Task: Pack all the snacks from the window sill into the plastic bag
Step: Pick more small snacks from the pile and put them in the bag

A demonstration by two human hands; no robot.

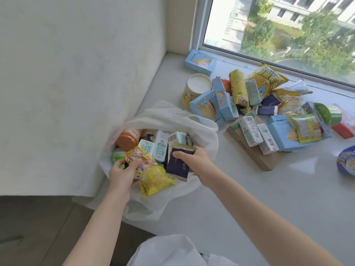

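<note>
Over the plastic bag (203, 129), both hands (123, 170) grip snack packets (178, 162).

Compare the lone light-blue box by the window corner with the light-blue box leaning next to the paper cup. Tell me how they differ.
The corner box lies apart from the pile against the window frame; the box by the paper cup is wedged into the heap, touching other packs. The corner box looks smaller, being farther away; the other looms larger and tilts. Both are light blue with a pale sandwich-biscuit picture, and both still wait on the sill.
</note>
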